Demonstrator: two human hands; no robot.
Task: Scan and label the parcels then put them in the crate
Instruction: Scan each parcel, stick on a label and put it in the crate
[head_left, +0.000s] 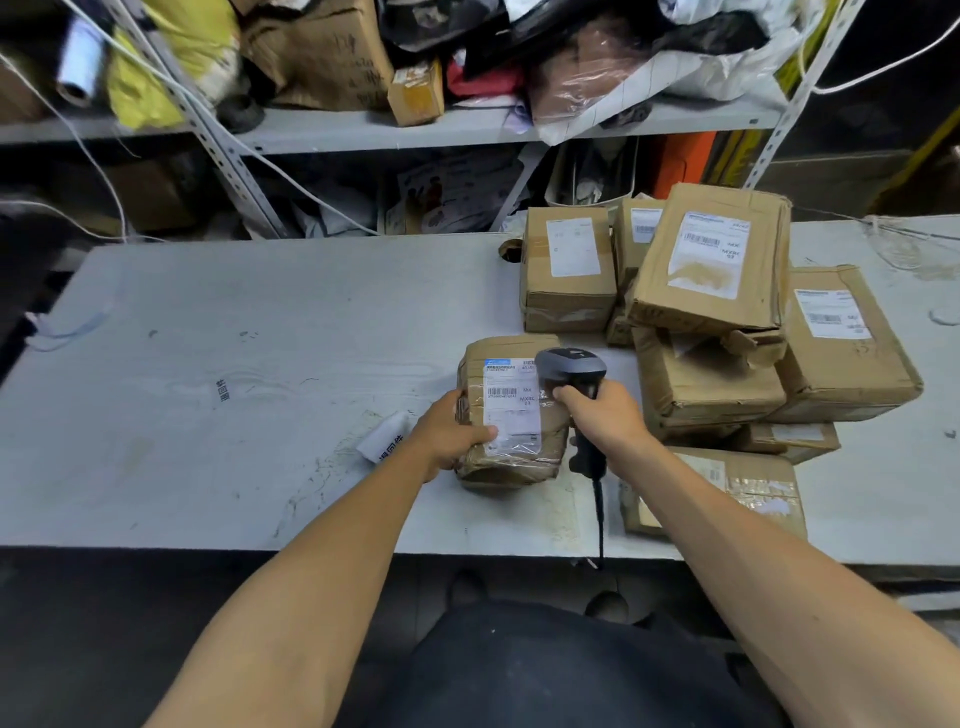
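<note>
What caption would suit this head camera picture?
Left hand steadies a taped parcel while right hand aims a scanner at its label.

On the grey table (208, 312), near the middle of its near edge, the left hand (451, 434) grips the left side of a taped brown parcel (511, 415), thumb on its white shipping label (511, 408). The right hand (605, 415) holds a grey barcode scanner (571, 369) by its handle, the head over the label's right edge; its black cable (599, 512) hangs over the near edge. A pile of cardboard parcels (711, 306) sits toward the table's right end, some stacked. A white label roll (384, 436) lies just left of the left hand. Cluttered metal shelves (415, 130) stand behind the far edge.
</note>
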